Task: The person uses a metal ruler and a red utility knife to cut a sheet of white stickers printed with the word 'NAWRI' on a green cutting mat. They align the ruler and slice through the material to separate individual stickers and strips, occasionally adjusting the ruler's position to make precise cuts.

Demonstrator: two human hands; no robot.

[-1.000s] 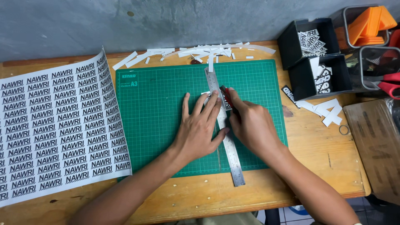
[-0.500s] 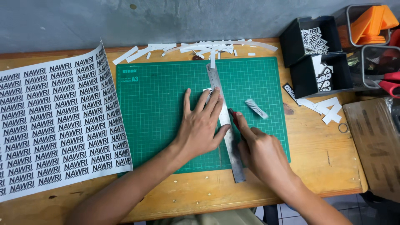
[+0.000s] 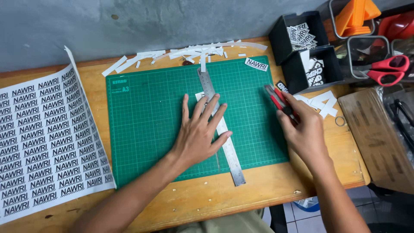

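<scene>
My left hand (image 3: pixel 199 131) lies flat with spread fingers on a steel ruler (image 3: pixel 230 151) that runs down the green cutting mat (image 3: pixel 146 112). A small white paper strip (image 3: pixel 199 96) peeks out under the ruler near my fingertips. My right hand (image 3: pixel 304 129) is at the mat's right edge, closed around a red and grey utility knife (image 3: pixel 277 98) whose tip points up and left. One cut printed label (image 3: pixel 256 64) lies at the mat's top right corner.
A large printed label sheet (image 3: pixel 43 138) lies at the left. White paper trimmings (image 3: pixel 189 52) line the far mat edge. Two black boxes (image 3: pixel 317 69) with cut labels, red scissors (image 3: pixel 388 69), orange parts and a cardboard piece (image 3: pixel 377 138) stand at the right.
My right hand moved from the ruler out to the mat's right edge with the knife. A cut label that lay right of the ruler now sits at the mat's top right corner.
</scene>
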